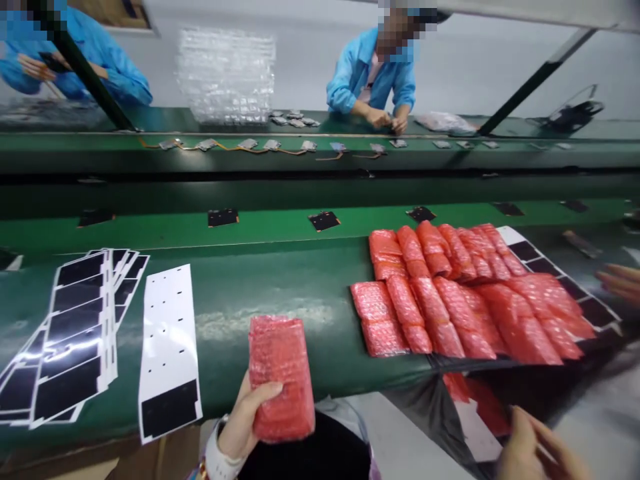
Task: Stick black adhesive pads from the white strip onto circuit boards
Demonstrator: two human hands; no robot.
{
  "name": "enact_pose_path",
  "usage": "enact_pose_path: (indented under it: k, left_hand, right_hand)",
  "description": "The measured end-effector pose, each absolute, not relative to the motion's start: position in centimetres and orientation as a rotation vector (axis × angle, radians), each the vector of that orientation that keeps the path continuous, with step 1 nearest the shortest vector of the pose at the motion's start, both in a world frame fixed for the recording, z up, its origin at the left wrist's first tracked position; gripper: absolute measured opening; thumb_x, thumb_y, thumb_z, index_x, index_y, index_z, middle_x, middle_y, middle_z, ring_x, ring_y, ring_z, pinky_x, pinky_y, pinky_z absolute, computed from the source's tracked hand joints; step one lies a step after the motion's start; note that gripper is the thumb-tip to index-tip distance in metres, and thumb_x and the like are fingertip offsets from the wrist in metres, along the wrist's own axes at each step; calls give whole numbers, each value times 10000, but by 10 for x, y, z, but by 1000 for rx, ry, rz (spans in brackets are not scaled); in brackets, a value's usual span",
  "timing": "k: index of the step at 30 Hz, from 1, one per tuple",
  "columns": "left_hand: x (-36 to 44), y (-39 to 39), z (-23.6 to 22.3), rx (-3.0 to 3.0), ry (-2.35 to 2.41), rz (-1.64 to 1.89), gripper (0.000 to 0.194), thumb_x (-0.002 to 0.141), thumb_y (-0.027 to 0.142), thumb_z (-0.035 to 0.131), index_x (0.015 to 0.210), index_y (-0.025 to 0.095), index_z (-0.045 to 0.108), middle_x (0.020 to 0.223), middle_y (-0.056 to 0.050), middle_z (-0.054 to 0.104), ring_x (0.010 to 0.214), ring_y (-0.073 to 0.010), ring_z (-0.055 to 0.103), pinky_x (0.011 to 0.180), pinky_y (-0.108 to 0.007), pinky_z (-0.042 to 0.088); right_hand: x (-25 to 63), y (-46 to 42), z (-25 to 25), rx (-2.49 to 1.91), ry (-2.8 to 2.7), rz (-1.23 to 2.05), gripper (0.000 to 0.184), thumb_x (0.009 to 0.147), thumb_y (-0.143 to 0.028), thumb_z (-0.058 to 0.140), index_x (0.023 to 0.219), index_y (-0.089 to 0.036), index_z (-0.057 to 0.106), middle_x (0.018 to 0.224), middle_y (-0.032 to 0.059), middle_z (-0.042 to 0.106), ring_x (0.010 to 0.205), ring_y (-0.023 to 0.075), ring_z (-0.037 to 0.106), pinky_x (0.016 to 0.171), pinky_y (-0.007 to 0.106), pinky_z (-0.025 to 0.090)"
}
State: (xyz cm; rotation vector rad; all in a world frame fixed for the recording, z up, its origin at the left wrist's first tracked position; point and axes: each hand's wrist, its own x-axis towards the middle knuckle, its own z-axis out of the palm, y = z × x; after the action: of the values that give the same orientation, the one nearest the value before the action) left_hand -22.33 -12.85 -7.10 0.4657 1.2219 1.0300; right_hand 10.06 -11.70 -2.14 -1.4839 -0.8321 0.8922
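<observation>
My left hand (243, 417), with a white band at the wrist, grips a flat packet in red bubble wrap (281, 380). The thumb lies across its front and it tilts up over the table edge. At the lower right my right hand (543, 450) is partly cut off by the frame and slightly blurred. Its fingers are half bent and apart, with nothing visible in them. It is near a dark plastic bag (425, 407) with red wrap in it. Above the bag, red bubble-wrapped packets (425, 307) lie in two rows on the green table (225, 360).
White sheets with black panels (75, 333) overlap at left, beside a mostly white sheet (167, 333). Black pieces (324, 221) sit spaced along the green belt (270, 230). Two people in blue work across the line. Another person's blurred hand (620, 279) reaches in at right.
</observation>
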Motion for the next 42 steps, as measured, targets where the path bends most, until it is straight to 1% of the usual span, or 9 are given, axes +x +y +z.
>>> enact_pose_path:
  k: [5, 10, 16, 20, 26, 32, 36, 39, 42]
  left_hand:
    - [-243, -112, -59, 1225, 1949, 1217, 451, 829, 439, 715, 1147, 199, 502, 999, -68, 696, 893, -253, 704, 847, -420, 572]
    - [-256, -97, -41, 1675, 1808, 1121, 310, 902, 287, 564, 1193, 194, 614, 1199, -122, 688, 1179, -306, 642, 1061, -517, 483]
    - [-284, -98, -50, 2017, 1886, 1000, 507, 992, 278, 530, 1488, 226, 440, 1508, -113, 546, 1516, -292, 339, 1231, -551, 301]
    - [-306, -99, -76, 1989, 2133, 900, 519, 1009, 366, 525, 1505, 248, 431, 1555, -119, 500, 1502, -346, 355, 1212, -632, 287]
    - [-308, -96, -99, 1882, 2171, 961, 576, 1042, 367, 427, 1577, 195, 301, 1556, -149, 492, 1482, -302, 404, 1191, -525, 390]
    - [-306, -101, -109, 1843, 2225, 945, 586, 1033, 376, 444, 1571, 173, 332, 1554, -151, 496, 1504, -373, 343, 1216, -629, 280]
    - [-308, -102, -108, 1820, 2258, 914, 561, 1031, 383, 444, 1559, 199, 386, 1590, -133, 454, 1544, -424, 207, 1203, -711, 198]
    - [-309, -102, -105, 1795, 2284, 895, 570, 1034, 391, 430, 1562, 180, 389, 1611, -135, 420, 1553, -454, 116, 1187, -751, 151]
    - [-309, -102, -105, 1813, 2314, 844, 582, 1035, 391, 426, 1573, 178, 369, 1617, -131, 411, 1555, -443, 123, 1197, -730, 161]
  right_hand:
    - [-62, -90, -20, -1155, -924, 1367, 446, 768, -496, 785, 1120, -245, 677, 960, 77, 732, 998, 289, 719, 836, 407, 610]
    - [-175, -63, -32, -922, -602, 1710, 382, 730, -470, 806, 969, -213, 654, 855, 15, 714, 854, 212, 714, 814, 331, 599]
    - [-177, -4, -48, -953, -444, 1650, 486, 633, -603, 811, 790, -187, 615, 697, 14, 695, 654, 191, 671, 664, 311, 556]
    - [-143, 28, -35, -965, -616, 1563, 494, 591, -595, 846, 765, -188, 627, 640, -12, 664, 605, 180, 619, 594, 280, 489]
    - [-90, 61, 27, -1016, -1050, 1324, 318, 710, -451, 798, 729, -174, 644, 642, -31, 608, 614, 141, 519, 577, 239, 378]
    - [-48, 81, 119, -1206, -1794, 563, 208, 910, -223, 538, 719, -163, 597, 610, -40, 498, 590, 124, 436, 566, 258, 306]
    - [-28, 83, 179, -1493, -1978, 212, 318, 917, -129, 489, 600, -158, 487, 589, -72, 442, 595, 69, 380, 589, 274, 280]
    - [-11, 77, 218, -1629, -2047, 44, 449, 928, -301, 346, 541, -106, 460, 686, -67, 547, 668, 41, 429, 619, 348, 261]
    - [15, 75, 245, -1683, -2039, -124, 697, 848, -427, 141, 523, 22, 563, 773, -54, 625, 773, 111, 499, 653, 481, 255]
